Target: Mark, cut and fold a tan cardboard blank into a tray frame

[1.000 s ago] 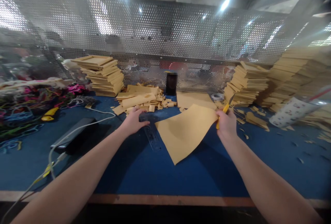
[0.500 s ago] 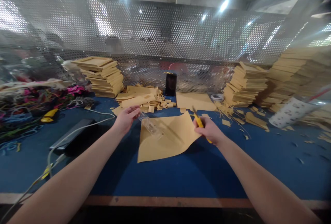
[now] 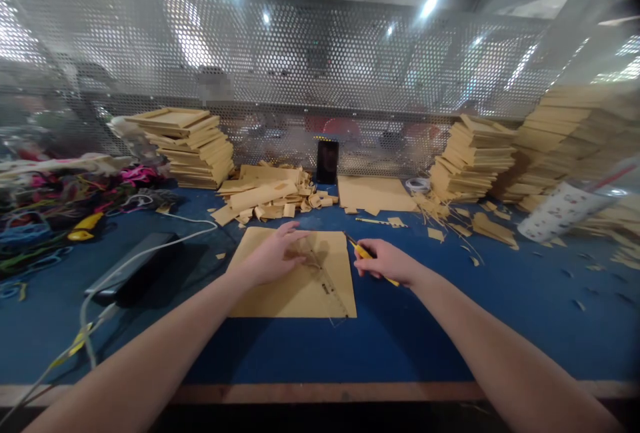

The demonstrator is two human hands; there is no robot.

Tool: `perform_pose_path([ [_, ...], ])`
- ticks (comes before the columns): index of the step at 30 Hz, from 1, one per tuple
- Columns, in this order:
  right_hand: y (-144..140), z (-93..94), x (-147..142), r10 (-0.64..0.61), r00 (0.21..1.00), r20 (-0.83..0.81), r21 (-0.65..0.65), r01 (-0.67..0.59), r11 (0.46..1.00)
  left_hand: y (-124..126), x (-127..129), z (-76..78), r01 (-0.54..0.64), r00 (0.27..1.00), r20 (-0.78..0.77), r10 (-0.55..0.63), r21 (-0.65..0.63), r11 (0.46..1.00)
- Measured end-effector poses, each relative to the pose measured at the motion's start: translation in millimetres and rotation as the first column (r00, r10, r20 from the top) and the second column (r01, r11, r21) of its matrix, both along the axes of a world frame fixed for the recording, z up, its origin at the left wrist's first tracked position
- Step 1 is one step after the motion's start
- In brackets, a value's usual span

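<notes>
A: Fingers [image 3: 290, 241] of the left hand [image 3: 274, 258]: how are they recorded?

B: Spread apart and laid flat. A clear ruler [image 3: 327, 284] is pressed by them onto a tan sheet [image 3: 280, 290]. Nothing is gripped; the ruler is only held down.

A: And the right hand [image 3: 385, 263]?

B: Closed around a yellow knife [image 3: 367, 256]. The blade tip is pointed at the far right corner of the sheet, at the far end of the ruler.

A: Location of the sheet?

B: Flat on the blue desk [image 3: 450, 326], in the middle, nearer the front edge than the back. The ruler is laid slantwise along its right side, reaching almost to the near right corner.

A: Step in hand?

B: Judged as lining up for a cut: ruler set, blade brought to the start. Steady downward pressure on the ruler and a straight pull of the blade along its edge would be called for, with the left fingertips kept off the cutting line.

A: Appearance of the sheet?

B: Roughly rectangular, plain tan, thin, lying flat, no print seen.

A: Other items entered?

B: Offcuts [image 3: 270, 196] heaped toward the back edge, a stack of sheets [image 3: 187, 146] toward the back left, a taller stack [image 3: 473, 156] toward the back right, a phone [image 3: 327, 161] stood against the mesh screen [image 3: 300, 66], and a patterned cup [image 3: 560, 210] lying at the right.
</notes>
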State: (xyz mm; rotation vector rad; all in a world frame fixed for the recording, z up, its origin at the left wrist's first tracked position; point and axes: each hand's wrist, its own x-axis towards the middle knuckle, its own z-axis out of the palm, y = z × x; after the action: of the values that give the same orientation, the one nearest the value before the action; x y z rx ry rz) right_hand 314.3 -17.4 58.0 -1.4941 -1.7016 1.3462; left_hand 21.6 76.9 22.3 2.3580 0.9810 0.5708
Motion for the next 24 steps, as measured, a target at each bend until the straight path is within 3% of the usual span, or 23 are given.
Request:
perform_pose_path([
  [4, 7, -12.7, 5, -0.175, 0.976, -0.133, 0.01, 0.178, 0.984, -9, 4, 4.7, 0.064, 0.984, -0.171, -0.04, 0.135, 0.989],
  [10, 14, -20.2, 5, -0.254, 0.945, -0.208, 0.078, 0.275, 0.958, -23, 23, 8.2, 0.267, 0.911, -0.368, -0.186, 0.181, 0.947],
  [15, 37, -24.1, 7, -0.356, 0.908, -0.22, 0.092, 0.382, 0.919, -27, 46, 13.4, 0.389, 0.854, -0.45, -0.263, 0.213, 0.896],
  [19, 58, -28.9, 13, -0.372, 0.906, -0.201, 0.116, 0.399, 0.909, -22, 65, 17.9, 0.423, 0.833, -0.477, -0.28, 0.225, 0.878],
  [24, 65, -39.2, 21, -0.274, 0.956, -0.101, 0.261, 0.292, 0.92, -15, 76, 23.4, 0.405, 0.853, -0.44, -0.28, 0.218, 0.888],
])
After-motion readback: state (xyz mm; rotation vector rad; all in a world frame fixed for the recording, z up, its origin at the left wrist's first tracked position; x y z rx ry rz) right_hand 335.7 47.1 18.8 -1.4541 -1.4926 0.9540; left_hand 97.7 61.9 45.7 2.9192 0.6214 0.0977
